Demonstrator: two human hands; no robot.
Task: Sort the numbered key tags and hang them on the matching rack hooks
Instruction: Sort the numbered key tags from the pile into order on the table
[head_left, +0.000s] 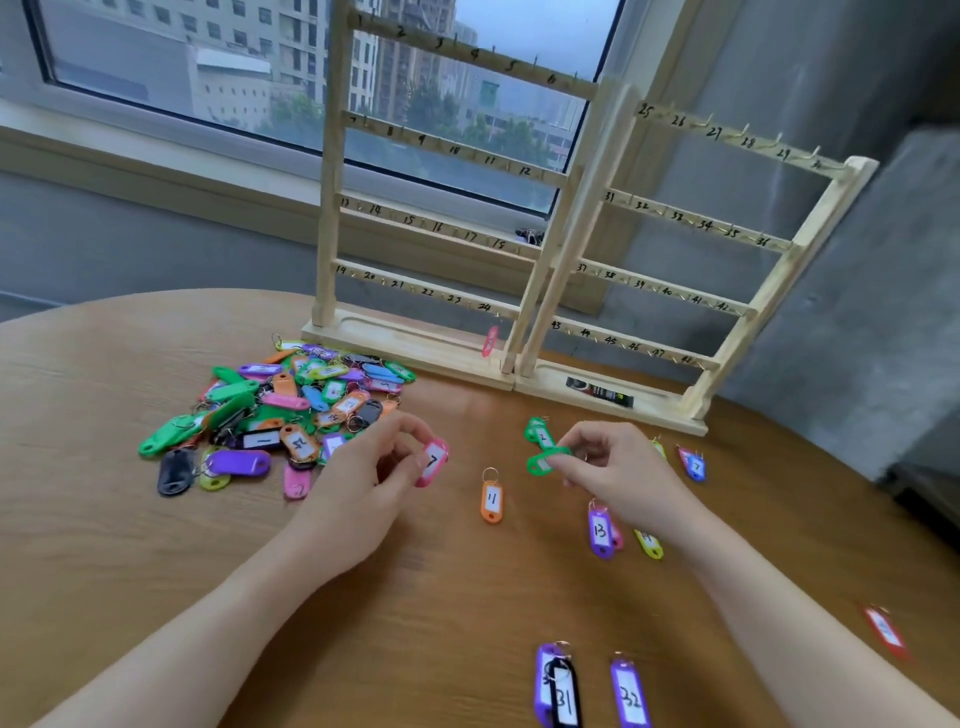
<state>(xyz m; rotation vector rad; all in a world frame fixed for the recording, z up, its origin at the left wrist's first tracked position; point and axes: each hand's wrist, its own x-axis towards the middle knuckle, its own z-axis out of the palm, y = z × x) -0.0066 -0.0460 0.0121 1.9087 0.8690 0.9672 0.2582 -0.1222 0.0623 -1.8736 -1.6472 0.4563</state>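
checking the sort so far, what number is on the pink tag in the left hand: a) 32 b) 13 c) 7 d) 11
c, the pink tag pinched by the left hand shows a handwritten 7 on its white label; 11 is on the orange tag lying on the table.

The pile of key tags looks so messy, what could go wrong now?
The rings in the heaped pile look tangled, so pulling one tag out might drag others along. The left hand pinches a pink tag marked 7, yet hook 7 sits high on the left rack, a long reach over the pile. The sorted tags lie loose near the forearms, so a sleeve-less sweep could scatter them.
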